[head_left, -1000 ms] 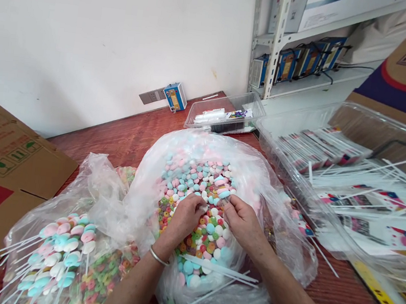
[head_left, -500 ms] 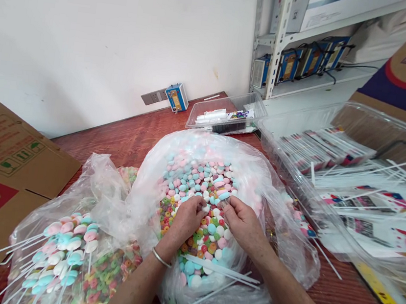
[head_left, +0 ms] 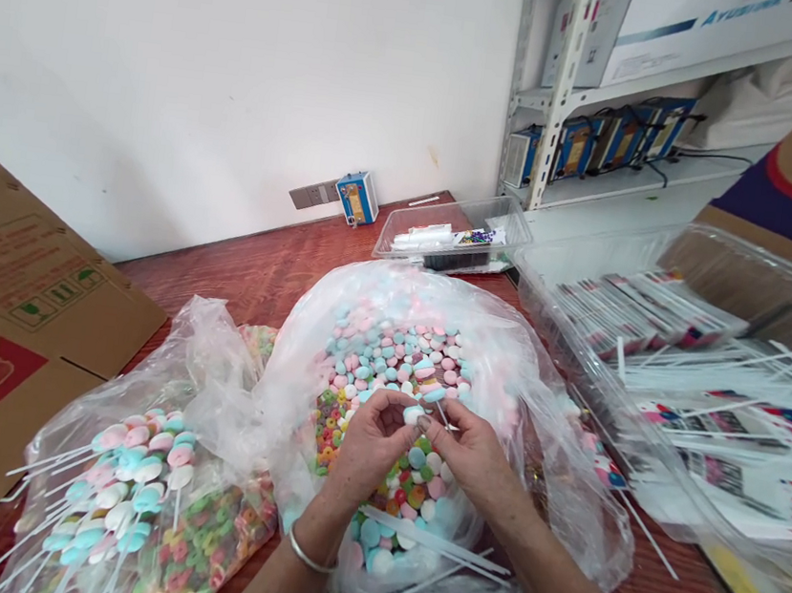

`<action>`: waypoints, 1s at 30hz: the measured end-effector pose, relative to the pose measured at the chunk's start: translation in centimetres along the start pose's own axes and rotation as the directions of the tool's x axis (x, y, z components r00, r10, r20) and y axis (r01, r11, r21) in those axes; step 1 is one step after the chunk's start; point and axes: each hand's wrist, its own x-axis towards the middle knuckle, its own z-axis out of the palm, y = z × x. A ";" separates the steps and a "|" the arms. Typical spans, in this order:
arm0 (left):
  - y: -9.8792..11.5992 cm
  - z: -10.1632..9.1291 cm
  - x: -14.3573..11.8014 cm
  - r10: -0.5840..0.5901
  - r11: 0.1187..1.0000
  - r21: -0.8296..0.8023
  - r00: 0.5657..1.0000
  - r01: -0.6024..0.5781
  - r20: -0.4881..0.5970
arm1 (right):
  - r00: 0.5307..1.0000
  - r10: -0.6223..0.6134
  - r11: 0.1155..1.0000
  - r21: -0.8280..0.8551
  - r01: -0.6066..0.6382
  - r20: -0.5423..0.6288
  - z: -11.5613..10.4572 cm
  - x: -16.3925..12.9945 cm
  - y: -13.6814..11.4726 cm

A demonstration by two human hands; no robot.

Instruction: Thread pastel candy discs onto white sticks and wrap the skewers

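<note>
Both hands meet over a plastic bag (head_left: 503, 363) of loose candies (head_left: 365, 365) on the tabletop (head_left: 241, 263): the left hand (head_left: 374, 443) pinches a white and pale blue candy (head_left: 413, 414), and the right hand (head_left: 468, 445) grips a thin stick (head_left: 442, 412) just beside it. White sticks (head_left: 438, 543) lie across the bag's near side.

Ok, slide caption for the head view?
Left hand and right hand meet at a pale candy over an open bag of sweets; candies on sticks at left.
</note>
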 end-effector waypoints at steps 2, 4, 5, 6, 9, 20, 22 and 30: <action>0.5 0.2 -0.4 0.000 0.999 -0.053 1.000 0.001 0.021 | 0.999 0.001 0.996 0.087 -0.004 0.032 0.1 -0.1 0.1; 0.7 0.2 -0.8 -0.026 0.994 -0.105 0.998 0.031 0.048 | 0.999 0.024 0.985 0.169 -0.030 0.036 0.3 -0.2 0.2; 0.7 0.1 -0.9 -0.045 0.990 -0.134 0.997 0.052 0.058 | 0.999 0.044 0.979 0.196 -0.050 0.031 0.3 -0.2 0.1; 0.6 0.1 -1.0 -0.063 0.984 -0.162 0.996 0.072 0.060 | 0.998 0.063 0.975 0.214 -0.067 0.025 0.3 -0.3 0.1; 0.3 0.4 -1.3 -0.084 0.971 -0.226 0.996 0.083 0.009 | 0.998 0.066 0.974 0.214 -0.067 0.010 0.4 -0.3 0.0; 0.6 -2.1 0.0 -0.007 0.975 -0.203 0.907 -0.087 -0.421 | 0.994 -0.026 0.913 -0.402 0.068 0.109 1.1 -1.6 -0.9; 0.6 -3.1 0.3 0.017 0.973 -0.197 0.889 -0.121 -0.458 | 0.985 -0.010 0.893 -0.442 0.086 0.172 1.3 -1.8 -0.9; 0.3 -3.5 0.2 0.078 0.986 -0.098 0.885 -0.138 -0.459 | 0.965 0.087 0.871 -0.489 0.046 0.246 1.8 -1.8 -0.8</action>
